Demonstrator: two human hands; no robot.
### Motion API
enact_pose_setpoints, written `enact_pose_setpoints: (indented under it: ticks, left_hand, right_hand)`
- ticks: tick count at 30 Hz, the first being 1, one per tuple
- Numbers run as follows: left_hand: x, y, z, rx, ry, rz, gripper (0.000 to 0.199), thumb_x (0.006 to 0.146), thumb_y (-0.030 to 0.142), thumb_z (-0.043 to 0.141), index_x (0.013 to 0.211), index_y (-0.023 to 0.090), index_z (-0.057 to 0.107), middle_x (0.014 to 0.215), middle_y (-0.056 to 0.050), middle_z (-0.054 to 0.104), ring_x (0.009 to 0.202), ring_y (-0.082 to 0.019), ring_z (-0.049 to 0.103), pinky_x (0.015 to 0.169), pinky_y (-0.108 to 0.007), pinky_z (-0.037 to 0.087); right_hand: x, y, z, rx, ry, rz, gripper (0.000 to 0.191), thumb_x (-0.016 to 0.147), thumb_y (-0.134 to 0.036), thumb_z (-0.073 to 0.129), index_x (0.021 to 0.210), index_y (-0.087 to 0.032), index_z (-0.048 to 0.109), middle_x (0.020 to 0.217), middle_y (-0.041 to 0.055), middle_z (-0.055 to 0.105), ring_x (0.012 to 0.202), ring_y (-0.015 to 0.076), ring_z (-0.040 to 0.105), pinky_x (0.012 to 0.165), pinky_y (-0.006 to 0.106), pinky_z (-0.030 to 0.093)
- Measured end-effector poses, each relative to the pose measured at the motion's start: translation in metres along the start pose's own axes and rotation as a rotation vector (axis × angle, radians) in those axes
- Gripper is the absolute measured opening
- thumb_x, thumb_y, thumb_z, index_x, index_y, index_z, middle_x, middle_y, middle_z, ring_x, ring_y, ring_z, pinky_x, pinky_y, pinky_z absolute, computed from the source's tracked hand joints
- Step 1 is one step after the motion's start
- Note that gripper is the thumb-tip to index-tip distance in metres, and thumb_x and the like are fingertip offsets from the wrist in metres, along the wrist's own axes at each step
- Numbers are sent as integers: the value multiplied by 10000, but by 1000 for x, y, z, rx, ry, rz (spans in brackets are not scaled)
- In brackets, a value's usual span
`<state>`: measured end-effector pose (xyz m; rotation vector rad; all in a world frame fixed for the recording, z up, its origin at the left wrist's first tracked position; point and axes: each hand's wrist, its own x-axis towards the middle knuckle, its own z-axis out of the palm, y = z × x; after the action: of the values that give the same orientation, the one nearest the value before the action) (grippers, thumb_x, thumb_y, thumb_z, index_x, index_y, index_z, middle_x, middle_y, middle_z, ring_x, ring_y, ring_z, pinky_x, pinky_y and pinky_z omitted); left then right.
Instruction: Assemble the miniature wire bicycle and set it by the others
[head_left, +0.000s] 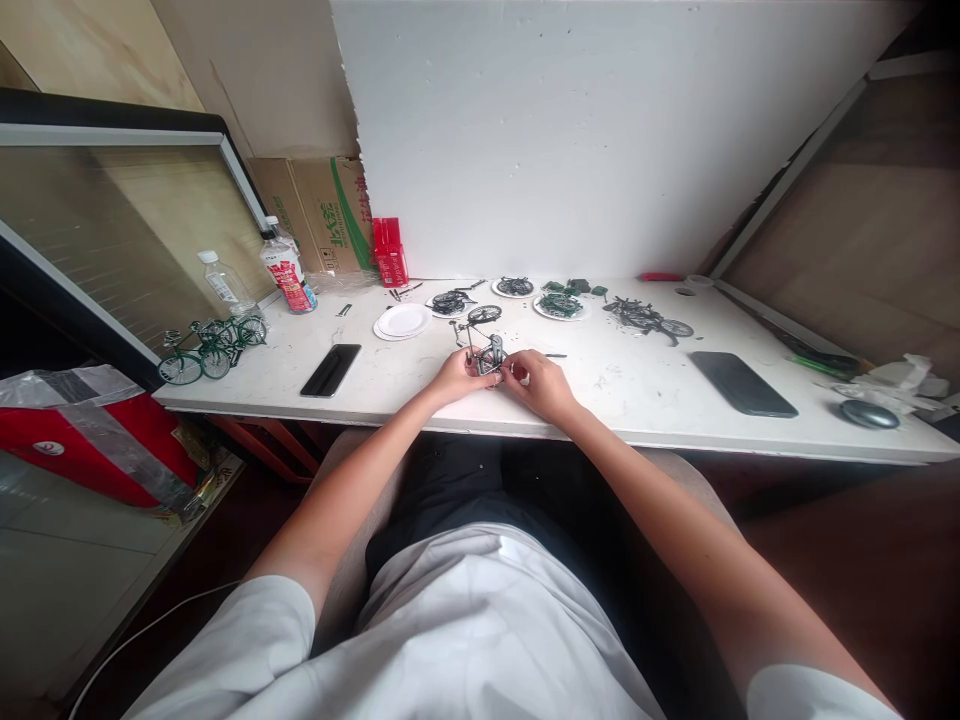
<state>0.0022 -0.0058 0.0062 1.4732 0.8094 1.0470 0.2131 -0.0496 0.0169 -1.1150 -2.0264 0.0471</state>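
Note:
A small dark model bicycle is held just above the front of the white table, its wheel pointing away from me. My left hand grips it from the left, fingers closed around the lower part. From the right, my right hand has its thumb and fingertips pinched together against the bicycle's right side; whatever is between them is too small to make out. Behind the bicycle, plates hold dark parts, more dark parts and green parts.
Finished green model bicycles stand at the left near bottles. A phone lies left, a dark flat slab right. Stacked white plates, a red box, loose dark parts and a mouse are also there.

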Motion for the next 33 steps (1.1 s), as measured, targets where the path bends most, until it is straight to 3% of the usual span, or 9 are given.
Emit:
enact_pose_setpoints:
  ticks: [33]
  left_hand:
    - [4, -8, -3, 39, 3, 10, 623, 654, 382, 982, 1100, 170, 603, 1159, -121, 754, 1050, -248, 747, 936, -398, 612]
  right_hand:
    - [1, -2, -1, -33, -65, 33, 136, 978, -309, 591, 1061, -218, 649, 845, 54, 684, 729, 209, 627, 648, 304, 419]
